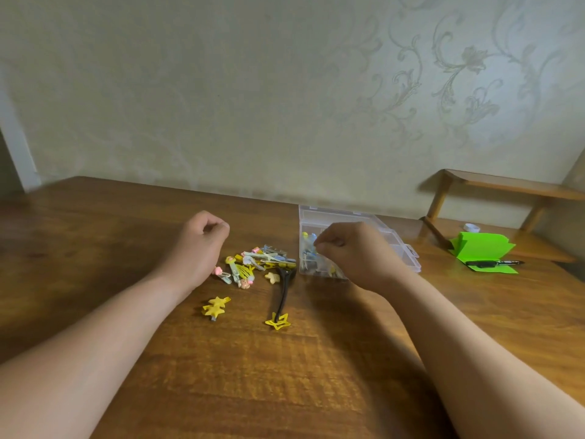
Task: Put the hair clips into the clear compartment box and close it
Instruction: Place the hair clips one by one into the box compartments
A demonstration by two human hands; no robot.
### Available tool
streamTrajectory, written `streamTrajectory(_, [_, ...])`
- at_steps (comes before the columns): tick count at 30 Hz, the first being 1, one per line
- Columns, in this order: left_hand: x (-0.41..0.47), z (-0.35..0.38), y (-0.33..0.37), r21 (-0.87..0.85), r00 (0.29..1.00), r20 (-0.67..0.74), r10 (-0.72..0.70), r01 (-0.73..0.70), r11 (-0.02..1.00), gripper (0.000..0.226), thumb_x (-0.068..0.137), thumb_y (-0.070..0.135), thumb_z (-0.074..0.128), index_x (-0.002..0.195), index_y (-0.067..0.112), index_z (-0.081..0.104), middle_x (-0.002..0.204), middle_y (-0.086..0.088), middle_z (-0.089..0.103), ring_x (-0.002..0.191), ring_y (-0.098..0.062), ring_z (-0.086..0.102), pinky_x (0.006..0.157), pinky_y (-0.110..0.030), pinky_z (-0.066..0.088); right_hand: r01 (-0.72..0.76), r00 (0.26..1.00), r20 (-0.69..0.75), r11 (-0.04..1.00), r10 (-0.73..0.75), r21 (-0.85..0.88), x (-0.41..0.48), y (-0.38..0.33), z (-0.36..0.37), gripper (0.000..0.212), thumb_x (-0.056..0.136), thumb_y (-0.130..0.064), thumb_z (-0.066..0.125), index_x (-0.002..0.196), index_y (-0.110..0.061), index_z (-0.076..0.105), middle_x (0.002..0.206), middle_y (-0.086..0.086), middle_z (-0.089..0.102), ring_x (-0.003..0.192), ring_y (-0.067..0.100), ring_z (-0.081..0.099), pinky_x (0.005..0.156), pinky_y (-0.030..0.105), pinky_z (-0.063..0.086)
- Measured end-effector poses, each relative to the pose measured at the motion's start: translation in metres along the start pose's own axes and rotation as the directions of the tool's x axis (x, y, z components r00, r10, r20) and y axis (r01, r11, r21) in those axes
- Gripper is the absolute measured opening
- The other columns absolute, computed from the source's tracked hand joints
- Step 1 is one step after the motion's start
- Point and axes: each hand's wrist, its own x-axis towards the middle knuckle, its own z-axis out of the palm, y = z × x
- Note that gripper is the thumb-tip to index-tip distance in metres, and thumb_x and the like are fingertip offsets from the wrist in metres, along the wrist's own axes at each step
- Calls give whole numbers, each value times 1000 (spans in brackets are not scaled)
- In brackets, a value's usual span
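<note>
1. Hair clips (256, 264): a loose heap of small yellow, pink and pale-blue pieces. It lies on the wooden table (285, 391), between our two hands and just left of the box.
2. Clear compartment box (408, 253): stands on the table right of the heap, near the far edge. A few blue and yellow clips show through its left-hand compartments. We cannot tell how its lid lies.
3. Left hand (199, 245): hangs over the table just left of the heap. The fingers are curled into a loose fist with the thumb against the forefinger, and we see nothing held in it.
4. Right hand (357, 251): hangs over the box and hides its middle. The fingertips are drawn toward the thumb as in a pinch, above the left-hand compartments. We cannot tell whether a clip sits between them.
5. Solid yellow star clip (216, 306): lies alone, nearer to us than the heap and apart from it.
6. Long black clip (284, 288): runs from the heap's right edge toward us. Its near end overlaps an outline yellow star clip (278, 322).
7. Green folded card (481, 248): lies at the right, well apart from the box, with a dark pen (493, 263) across its near part.
8. Wooden shelf (506, 186): stands behind the card, against the patterned wall (285, 90).
</note>
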Motion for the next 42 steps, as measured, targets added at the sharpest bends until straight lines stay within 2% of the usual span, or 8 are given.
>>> streamTrajectory(5, [0, 0, 0, 15, 1000, -17, 5, -4, 1000, 14, 108, 30, 52, 109, 25, 66, 106, -2, 67, 103, -26, 67, 69, -32, 46, 13, 999, -36, 999, -12, 37, -5, 1, -2, 18, 104, -27, 65, 110, -26, 81, 103, -14, 78, 94, 2, 70, 77, 22, 51])
streamTrajectory(10, [-4, -1, 5, 6, 1000, -7, 3, -3, 1000, 15, 109, 29, 52, 111, 23, 66, 106, -6, 68, 103, -27, 67, 68, -31, 47, 145, 988, -61, 988, -141, 61, -14, -18, -4, 14, 102, -25, 67, 99, -34, 78, 94, -20, 76, 87, -6, 67, 73, 18, 49])
streamTrajectory(14, [-5, -2, 8, 8, 1000, -18, -16, 16, 1000, 14, 109, 28, 52, 110, 23, 65, 107, -8, 67, 99, -22, 66, 58, -21, 47, 236, 951, 202, 972, -234, 13, -24, -39, -1, 9, 99, -29, 71, 101, -32, 80, 93, -16, 76, 88, 3, 68, 81, 33, 59])
streamTrajectory(18, [-7, -2, 11, -5, 999, -25, -26, 26, 1000, 16, 110, 24, 51, 114, 17, 65, 108, -14, 66, 85, -15, 59, 42, -5, 41, 261, 836, 497, 965, -231, 9, -33, -53, -3, 7, 94, -36, 78, 99, -32, 77, 90, -11, 75, 84, 5, 69, 81, 36, 60])
streamTrajectory(22, [-6, -3, 9, 14, 999, -28, -18, 19, 1000, 16, 109, 27, 52, 113, 21, 66, 106, -7, 68, 95, -21, 66, 52, -17, 46, 246, 730, 656, 969, -190, 7, -37, -56, -6, 22, 88, -37, 86, 105, -32, 74, 95, -8, 75, 86, 6, 69, 80, 31, 57])
streamTrajectory(32, [-5, -2, 7, 8, 999, -22, -26, 26, 1000, 15, 109, 27, 51, 110, 22, 66, 109, -9, 68, 95, -20, 66, 58, -21, 43, 332, 742, 639, 939, -205, -84, -42, -64, 2, 26, 90, -50, 81, 106, -33, 71, 102, -13, 67, 92, 4, 63, 81, 30, 57])
streamTrajectory(38, [-6, -2, 8, -8, 999, -2, -35, 35, 999, 15, 110, 26, 51, 110, 22, 65, 113, -12, 68, 107, -31, 66, 61, -24, 44, 409, 770, 588, 898, -247, -160, -45, -67, 5, 10, 99, -39, 68, 105, -31, 71, 95, -14, 65, 85, 3, 60, 69, 24, 50])
streamTrajectory(42, [-5, -2, 8, 12, 999, -6, -38, 38, 999, 16, 110, 28, 51, 110, 23, 66, 111, -6, 67, 104, -26, 67, 59, -21, 44, 365, 766, 612, 917, -197, -161, -45, -68, 4, 21, 98, -45, 70, 116, -34, 68, 103, -14, 66, 92, 5, 63, 79, 29, 56])
